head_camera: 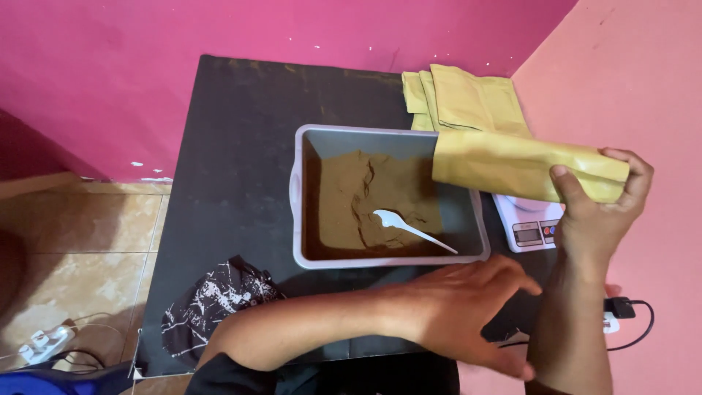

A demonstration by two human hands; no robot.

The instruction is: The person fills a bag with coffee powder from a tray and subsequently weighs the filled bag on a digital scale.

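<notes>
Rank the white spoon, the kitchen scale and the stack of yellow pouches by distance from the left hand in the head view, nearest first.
From the left hand:
1. White spoon, just above the hand, lying in the grey tray's brown powder.
2. Kitchen scale, up and right, beside the tray.
3. Stack of yellow pouches, at the table's far edge.

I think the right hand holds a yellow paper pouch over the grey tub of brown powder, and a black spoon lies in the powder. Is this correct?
Not quite: the spoon is white, not black. The head view shows it lying in the brown powder inside the grey tub. The rest is correct: the right hand holds a yellow paper pouch over the tub.
</notes>
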